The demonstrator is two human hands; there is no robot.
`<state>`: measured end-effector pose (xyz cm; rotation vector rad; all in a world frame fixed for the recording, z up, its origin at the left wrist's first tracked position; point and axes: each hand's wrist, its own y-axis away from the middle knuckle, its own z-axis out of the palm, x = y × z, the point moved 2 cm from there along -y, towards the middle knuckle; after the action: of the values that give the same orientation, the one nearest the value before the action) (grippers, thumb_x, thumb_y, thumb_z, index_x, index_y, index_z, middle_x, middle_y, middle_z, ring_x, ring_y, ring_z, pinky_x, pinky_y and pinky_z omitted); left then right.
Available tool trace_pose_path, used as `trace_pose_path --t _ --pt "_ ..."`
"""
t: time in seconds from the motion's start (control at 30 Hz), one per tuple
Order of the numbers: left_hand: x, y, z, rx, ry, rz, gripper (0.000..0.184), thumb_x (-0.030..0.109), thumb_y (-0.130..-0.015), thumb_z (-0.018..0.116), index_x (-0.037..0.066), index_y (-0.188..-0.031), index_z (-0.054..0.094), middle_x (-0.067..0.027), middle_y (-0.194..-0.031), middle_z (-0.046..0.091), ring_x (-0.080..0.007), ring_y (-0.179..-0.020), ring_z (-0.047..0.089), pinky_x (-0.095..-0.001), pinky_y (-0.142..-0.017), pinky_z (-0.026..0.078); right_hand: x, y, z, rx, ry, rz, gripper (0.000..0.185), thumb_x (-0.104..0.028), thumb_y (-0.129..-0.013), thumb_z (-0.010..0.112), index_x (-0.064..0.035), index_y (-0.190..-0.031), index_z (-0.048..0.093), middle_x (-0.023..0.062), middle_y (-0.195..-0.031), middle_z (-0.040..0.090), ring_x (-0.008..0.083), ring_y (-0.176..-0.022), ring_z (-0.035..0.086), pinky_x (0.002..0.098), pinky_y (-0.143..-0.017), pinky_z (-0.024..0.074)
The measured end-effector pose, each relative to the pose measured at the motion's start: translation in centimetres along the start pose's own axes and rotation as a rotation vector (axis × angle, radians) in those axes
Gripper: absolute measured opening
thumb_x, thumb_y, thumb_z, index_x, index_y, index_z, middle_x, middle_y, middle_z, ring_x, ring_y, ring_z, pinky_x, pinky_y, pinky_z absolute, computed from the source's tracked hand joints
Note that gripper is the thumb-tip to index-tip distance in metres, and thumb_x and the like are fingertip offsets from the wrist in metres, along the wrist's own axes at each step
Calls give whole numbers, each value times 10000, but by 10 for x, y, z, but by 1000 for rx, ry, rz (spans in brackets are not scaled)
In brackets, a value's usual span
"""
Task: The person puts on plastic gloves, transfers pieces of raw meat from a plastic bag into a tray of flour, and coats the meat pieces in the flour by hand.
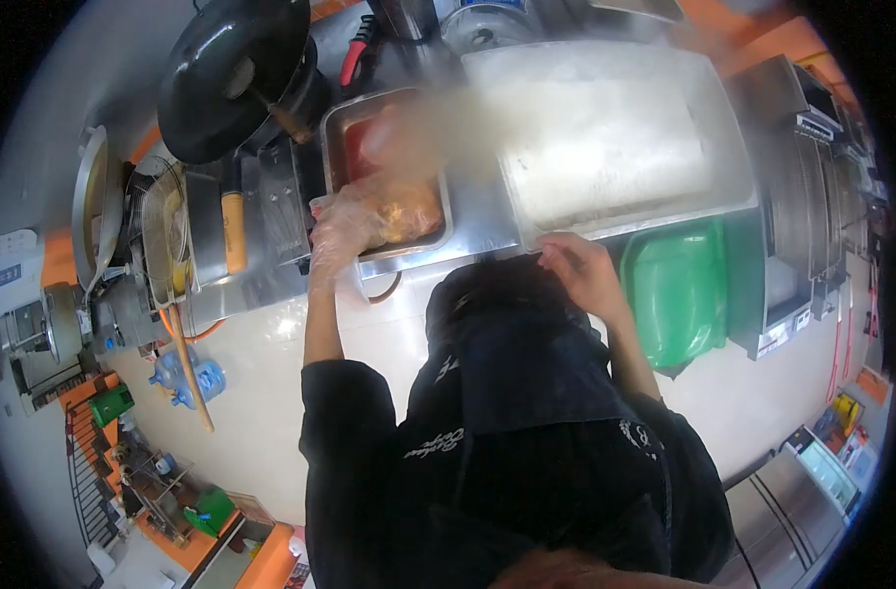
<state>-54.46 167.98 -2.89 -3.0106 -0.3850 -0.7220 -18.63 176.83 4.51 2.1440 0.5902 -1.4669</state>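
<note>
A clear plastic glove covers my left hand (345,228), which reaches over the near left rim of a steel tray (447,211). Its fingers lie against yellowish-brown pieces that look like marinated meat (409,210); haze and the glove hide whether they grip any. Reddish contents (361,147) fill the far part of that tray, blurred by a smear across the view. My bare right hand (577,267) is at the counter's front edge, just below a wide pan of white powder (605,137). Its fingers are bent together, and what they hold, if anything, is too small to tell.
A black wok (234,79) stands at the back left. Wire strainers (165,231) and a wooden-handled tool (234,231) lie left of the tray. A green bin (676,290) is below the counter on the right, beside a steel appliance (796,196).
</note>
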Motion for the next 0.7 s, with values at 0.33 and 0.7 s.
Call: trace_pose_path --t 0.33,0.7 --pt "-18 37 -1 114 641 -251 278 12 -716 745 37 -926 564 -103 -880 649 -161 -788 622 -293 -743 521 5 -5 1 29 -33 21 200 -105 -909 577 11 -1065 623 131 -838 676 163 -767 653 281 -676 523" --pt "6 40 -30 89 455 -272 476 198 -702 799 55 -1107 594 -93 -1007 629 -179 -914 594 -319 -785 488 7 -9 -1 23 -43 21 199 -110 -913 574 15 -1059 625 128 -845 672 155 -768 650 276 -692 520"
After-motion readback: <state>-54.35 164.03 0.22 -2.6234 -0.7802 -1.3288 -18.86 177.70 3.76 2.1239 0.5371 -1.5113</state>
